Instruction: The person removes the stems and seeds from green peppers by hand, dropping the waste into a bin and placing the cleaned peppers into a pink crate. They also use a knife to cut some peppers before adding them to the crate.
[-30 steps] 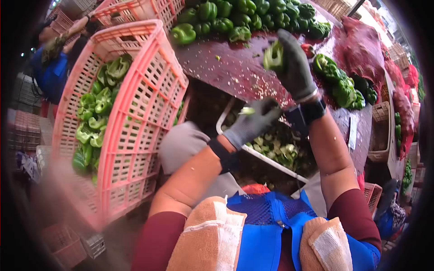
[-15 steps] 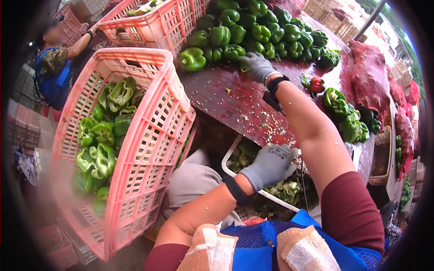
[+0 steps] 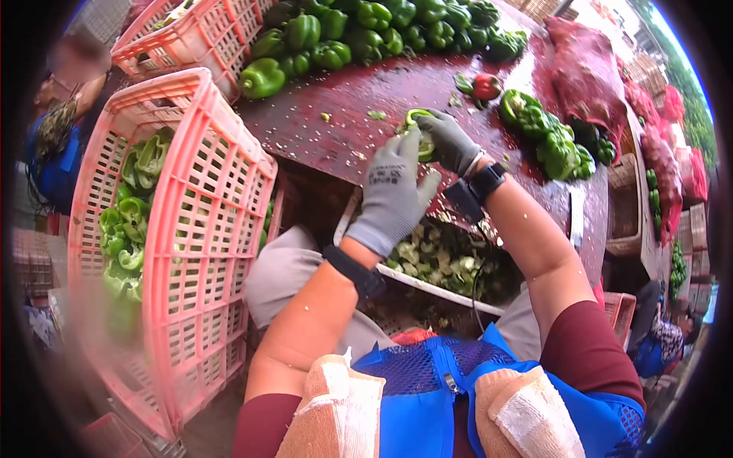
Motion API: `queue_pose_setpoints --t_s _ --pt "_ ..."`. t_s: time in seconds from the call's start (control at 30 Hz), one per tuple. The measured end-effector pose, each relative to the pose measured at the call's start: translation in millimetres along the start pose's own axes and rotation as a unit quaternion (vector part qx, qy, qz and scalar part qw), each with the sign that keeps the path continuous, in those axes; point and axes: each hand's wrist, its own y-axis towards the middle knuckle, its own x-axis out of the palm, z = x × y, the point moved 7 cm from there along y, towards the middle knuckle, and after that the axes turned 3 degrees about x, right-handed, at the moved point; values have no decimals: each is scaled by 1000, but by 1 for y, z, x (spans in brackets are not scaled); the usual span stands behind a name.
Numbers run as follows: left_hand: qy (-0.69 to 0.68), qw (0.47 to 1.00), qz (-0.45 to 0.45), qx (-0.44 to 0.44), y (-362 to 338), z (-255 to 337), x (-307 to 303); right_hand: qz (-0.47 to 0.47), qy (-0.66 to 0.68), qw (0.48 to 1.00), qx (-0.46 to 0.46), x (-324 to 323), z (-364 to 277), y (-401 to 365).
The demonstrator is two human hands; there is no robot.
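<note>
My right hand [image 3: 452,140], in a grey glove, grips a green pepper [image 3: 424,143] above the dark red tabletop [image 3: 305,131]. My left hand [image 3: 395,187], gloved too, is raised beside that pepper with its fingertips near or on it; its palm side is hidden, so what it may hold does not show. A heap of whole green peppers [image 3: 366,47] lies along the far side of the table. Opened green peppers [image 3: 544,133] lie to the right, by a small red and green pepper [image 3: 485,87].
A tilted pink crate [image 3: 200,221] with opened peppers stands at the left, another pink crate [image 3: 164,57] behind it. Below the table edge sits a white-rimmed bin [image 3: 447,307] of scraps. Red mesh sacks [image 3: 584,72] lie at right. People are at both sides.
My right hand has come back from the heap with a green pepper. My left hand has risen from over the bin to meet it. The view has shifted to the right.
</note>
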Motion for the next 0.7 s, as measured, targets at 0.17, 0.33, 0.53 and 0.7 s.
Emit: queue_pose_setpoints --t_s 0.17,0.33,0.53,0.7 --pt "177 979 -99 33 -9 11 21 24 19 1000 4 7 -3 -94" --pt "211 966 -149 29 -21 27 42 46 0 998 -31 1 2 -139" --pt "39 992 -116 35 -30 24 52 41 -18 996 -80 -5 1 -168" --pt "-208 957 -198 -47 -45 10 71 -35 -48 989 -135 -3 2 -169"
